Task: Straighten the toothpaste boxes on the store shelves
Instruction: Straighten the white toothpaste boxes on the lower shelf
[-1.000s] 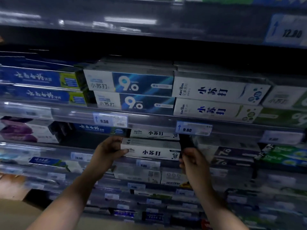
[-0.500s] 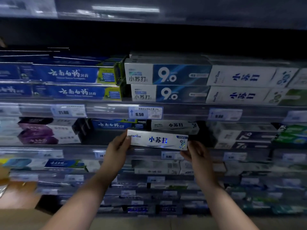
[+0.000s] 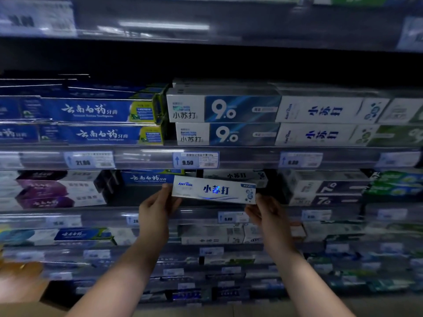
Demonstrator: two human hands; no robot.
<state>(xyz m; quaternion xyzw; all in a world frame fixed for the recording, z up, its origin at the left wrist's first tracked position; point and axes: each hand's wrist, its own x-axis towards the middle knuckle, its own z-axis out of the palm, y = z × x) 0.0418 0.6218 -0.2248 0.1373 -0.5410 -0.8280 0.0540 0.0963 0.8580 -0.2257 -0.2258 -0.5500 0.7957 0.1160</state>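
A white toothpaste box [image 3: 214, 190] with blue lettering is held level in front of the middle shelf, its printed face toward me. My left hand [image 3: 156, 208] grips its left end, thumb on the top corner. My right hand [image 3: 265, 212] pinches its right end from below. Behind it on the shelf lie another white box [image 3: 235, 176] of the same kind and a blue box [image 3: 147, 178]. A dark gap in the row opens under and behind the held box.
The shelf above holds stacked blue boxes [image 3: 103, 121], white-and-blue "9.0" boxes [image 3: 225, 121] and white boxes [image 3: 325, 122]. Purple-and-white boxes [image 3: 59, 191] lie left of my hands, "7.0" boxes [image 3: 325, 189] right. A price-tag rail [image 3: 196, 160] fronts each shelf. More shelves run below.
Both hands lifted the white box off the shelf and turned its printed face toward me. Over the last half second it has stayed in place.
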